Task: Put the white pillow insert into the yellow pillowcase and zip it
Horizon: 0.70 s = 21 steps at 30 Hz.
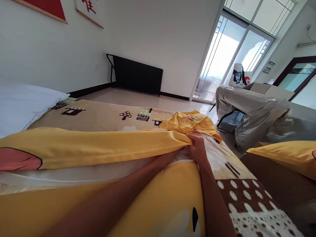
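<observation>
The yellow cover lay across the near part of the patterned blanket, its long folded edge running left to right along the blanket's length and drawn to a gathered point towards the blanket's right end. At that point the right hand was closed on the cloth, thumb and fingers pinching the gathered corner, so the cover stretched away leftward from its fingertips. The left forearm slanted over the blanket, below the folded edge, and the left hand was mostly tucked beneath the fold just beside the right one; whether its fingers were spread or gripping could not be told. Of the two, the right hand was the one plainly at the corner. Pale cloth showed under the folded edge, with a nearer yellow part below it on the blanket. Beyond the corner, near the blanket's far right edge, lay a crumpled yellow cloth, while a white pillow rested at the blanket's left end.
</observation>
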{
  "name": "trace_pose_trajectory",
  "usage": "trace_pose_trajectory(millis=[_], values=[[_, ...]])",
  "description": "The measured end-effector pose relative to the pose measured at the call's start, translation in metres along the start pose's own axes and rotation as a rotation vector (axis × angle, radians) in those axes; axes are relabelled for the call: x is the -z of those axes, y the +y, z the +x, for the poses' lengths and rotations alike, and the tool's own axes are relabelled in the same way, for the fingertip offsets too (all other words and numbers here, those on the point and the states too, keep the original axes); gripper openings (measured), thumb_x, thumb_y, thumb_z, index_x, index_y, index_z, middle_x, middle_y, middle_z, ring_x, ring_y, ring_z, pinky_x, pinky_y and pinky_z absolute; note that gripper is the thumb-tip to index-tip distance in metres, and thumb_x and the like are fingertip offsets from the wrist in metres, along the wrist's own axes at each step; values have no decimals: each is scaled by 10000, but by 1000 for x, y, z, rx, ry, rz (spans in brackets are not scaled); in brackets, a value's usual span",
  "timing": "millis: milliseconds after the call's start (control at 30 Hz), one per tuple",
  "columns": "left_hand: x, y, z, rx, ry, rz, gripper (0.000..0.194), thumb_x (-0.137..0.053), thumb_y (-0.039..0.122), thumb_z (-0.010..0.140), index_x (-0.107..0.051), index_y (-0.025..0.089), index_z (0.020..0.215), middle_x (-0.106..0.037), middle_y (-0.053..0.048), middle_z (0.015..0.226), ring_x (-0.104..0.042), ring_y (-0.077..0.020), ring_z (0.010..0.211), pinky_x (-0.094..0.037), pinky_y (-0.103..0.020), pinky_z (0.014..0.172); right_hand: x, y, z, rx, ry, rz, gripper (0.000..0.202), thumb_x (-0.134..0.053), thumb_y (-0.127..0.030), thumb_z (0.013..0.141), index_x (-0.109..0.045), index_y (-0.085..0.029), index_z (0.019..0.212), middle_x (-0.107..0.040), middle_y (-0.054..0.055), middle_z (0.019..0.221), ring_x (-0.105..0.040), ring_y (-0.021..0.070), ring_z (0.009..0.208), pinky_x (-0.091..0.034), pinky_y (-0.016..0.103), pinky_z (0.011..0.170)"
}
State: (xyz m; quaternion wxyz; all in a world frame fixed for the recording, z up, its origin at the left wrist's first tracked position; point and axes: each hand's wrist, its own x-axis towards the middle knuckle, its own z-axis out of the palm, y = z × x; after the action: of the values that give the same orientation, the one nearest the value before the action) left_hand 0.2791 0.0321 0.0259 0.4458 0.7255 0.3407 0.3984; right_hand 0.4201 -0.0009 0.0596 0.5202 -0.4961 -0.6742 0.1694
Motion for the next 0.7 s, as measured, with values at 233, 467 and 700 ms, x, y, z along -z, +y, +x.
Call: trace_pose_trajectory(millis=[233,467,700], values=[[0,13,-6,123,88,-104,412,-579,376,815,-552,278,1214,-543,-16,1333,-448,-251,1272,-344,-413,1097,-2,4,2,-86,-41,122,420,-454,-179,559,-746,-181,861,-717,-8,767,-635,206,772,-494,267,670],[0,17,-7,194,125,-140,460,-628,336,784,-544,256,1229,-475,-15,1399,-422,-250,1290,-279,-427,1130,-3,4,2,-96,-57,187,361,-471,-188,571,-743,-171,807,-708,-8,740,-624,192,744,-486,249,640],[1,18,-8,178,150,-110,477,-669,425,736,-579,274,1179,-531,-27,1345,-456,-263,1258,-322,-428,1101,-6,5,2,-192,-83,289,344,-511,-225,592,-746,-165,836,-710,3,725,-627,190,697,-482,239,568]])
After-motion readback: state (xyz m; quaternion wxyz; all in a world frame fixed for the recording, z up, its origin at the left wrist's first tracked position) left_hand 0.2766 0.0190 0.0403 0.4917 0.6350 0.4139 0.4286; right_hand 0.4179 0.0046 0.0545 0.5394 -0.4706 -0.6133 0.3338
